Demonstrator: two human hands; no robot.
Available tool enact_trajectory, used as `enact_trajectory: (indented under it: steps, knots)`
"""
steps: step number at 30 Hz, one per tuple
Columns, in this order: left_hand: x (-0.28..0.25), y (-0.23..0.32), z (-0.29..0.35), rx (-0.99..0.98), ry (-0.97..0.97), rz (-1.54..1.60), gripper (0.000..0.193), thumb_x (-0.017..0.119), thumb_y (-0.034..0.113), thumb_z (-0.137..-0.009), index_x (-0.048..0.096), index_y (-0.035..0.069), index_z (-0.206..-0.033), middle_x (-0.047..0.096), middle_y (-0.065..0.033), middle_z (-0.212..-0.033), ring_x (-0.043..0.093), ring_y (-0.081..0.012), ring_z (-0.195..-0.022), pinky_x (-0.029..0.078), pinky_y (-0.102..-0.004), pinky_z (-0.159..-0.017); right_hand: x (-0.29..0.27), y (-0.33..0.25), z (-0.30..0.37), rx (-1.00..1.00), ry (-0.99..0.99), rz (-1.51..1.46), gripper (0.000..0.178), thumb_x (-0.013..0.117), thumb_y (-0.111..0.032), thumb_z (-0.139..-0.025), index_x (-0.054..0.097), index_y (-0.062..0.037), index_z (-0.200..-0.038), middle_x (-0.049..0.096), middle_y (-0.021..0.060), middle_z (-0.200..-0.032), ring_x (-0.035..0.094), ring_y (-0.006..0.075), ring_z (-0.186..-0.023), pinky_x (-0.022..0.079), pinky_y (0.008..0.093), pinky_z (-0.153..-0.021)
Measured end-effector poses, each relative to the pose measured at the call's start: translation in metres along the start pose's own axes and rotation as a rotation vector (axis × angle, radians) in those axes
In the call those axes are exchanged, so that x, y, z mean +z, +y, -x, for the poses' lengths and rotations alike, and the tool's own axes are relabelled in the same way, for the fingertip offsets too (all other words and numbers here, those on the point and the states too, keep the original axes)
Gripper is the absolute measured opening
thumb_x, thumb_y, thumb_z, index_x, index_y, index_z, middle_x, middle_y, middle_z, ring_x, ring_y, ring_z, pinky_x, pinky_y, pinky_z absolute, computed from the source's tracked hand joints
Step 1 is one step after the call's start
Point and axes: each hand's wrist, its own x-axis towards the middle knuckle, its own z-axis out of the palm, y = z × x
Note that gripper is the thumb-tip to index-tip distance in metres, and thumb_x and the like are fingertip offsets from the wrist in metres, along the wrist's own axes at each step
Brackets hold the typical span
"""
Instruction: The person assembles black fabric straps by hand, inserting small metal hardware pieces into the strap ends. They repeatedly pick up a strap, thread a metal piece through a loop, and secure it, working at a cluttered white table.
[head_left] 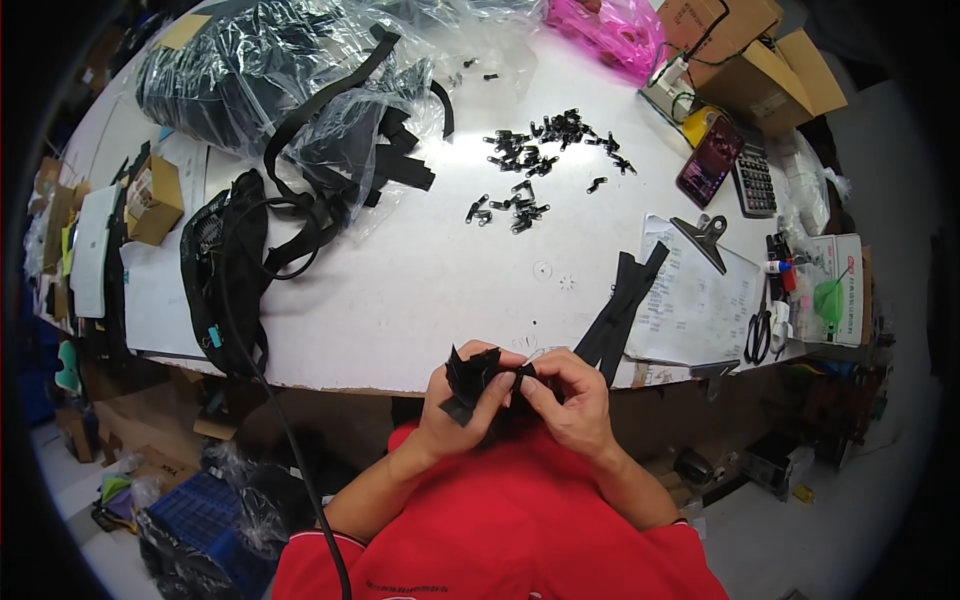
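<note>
My left hand [445,425] is closed around a bunch of black zipper tapes [468,380], their ends fanned out above the fingers. My right hand [578,408] pinches the end of a black tape close to the left thumb. Whether a slider sits between those fingertips I cannot make out. Both hands are at the table's front edge, before the red shirt. Several black zipper tapes [618,318] lie on the table just beyond my right hand. Farther back, small black zipper sliders [530,150] are scattered in a loose pile.
On the white table [420,290], clear plastic bags [240,80] and black straps lie at the back left. To the right are a clipboard [700,300], scissors [757,338], a phone [711,162], a calculator [755,182] and cardboard boxes [765,85]. A black cable [265,370] hangs across the left side.
</note>
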Motion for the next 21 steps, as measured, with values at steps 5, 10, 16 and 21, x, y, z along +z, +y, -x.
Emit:
enact_trajectory:
  steps: [5,10,16,21]
  knots:
    - [0.005,0.000,-0.004,0.269,0.062,-0.282,0.017,0.061,-0.003,-0.095,0.065,-0.003,-0.112,0.064,-0.0088,-0.092,0.060,-0.0093,-0.066,0.049,-0.0236,-0.060,0.004,-0.001,-0.003,-0.060,0.052,0.061,0.008,0.073,-0.005,-0.084,0.066,-0.0012,-0.084,0.060,0.0032,-0.076,0.049,0.0078,-0.060,0.038,0.0244,-0.054]
    - [0.003,0.000,-0.005,0.233,0.051,-0.309,0.015,0.061,-0.002,-0.095,0.066,-0.003,-0.110,0.065,-0.0105,-0.092,0.061,-0.0110,-0.064,0.051,-0.0250,-0.060,0.006,0.000,-0.003,-0.035,0.049,0.049,0.008,0.072,-0.005,-0.084,0.065,-0.0016,-0.082,0.061,0.0035,-0.075,0.050,0.0082,-0.059,0.039,0.0249,-0.053]
    - [-0.002,-0.004,-0.003,0.289,0.066,-0.335,0.016,0.060,-0.004,-0.093,0.066,-0.002,-0.107,0.065,-0.0097,-0.093,0.063,-0.0121,-0.070,0.052,-0.0259,-0.062,0.008,-0.009,-0.004,-0.036,0.002,0.086,0.007,0.073,-0.006,-0.087,0.067,-0.0019,-0.084,0.063,0.0039,-0.077,0.051,0.0076,-0.060,0.039,0.0245,-0.053]
    - [-0.007,-0.008,-0.013,0.513,0.037,-0.515,0.012,0.059,-0.003,-0.095,0.064,-0.002,-0.105,0.062,-0.0068,-0.090,0.060,-0.0082,-0.070,0.050,-0.0223,-0.061,0.018,-0.005,0.003,-0.017,0.091,0.073,0.008,0.074,-0.008,-0.087,0.069,-0.0022,-0.089,0.064,0.0039,-0.080,0.054,0.0100,-0.063,0.041,0.0249,-0.055]
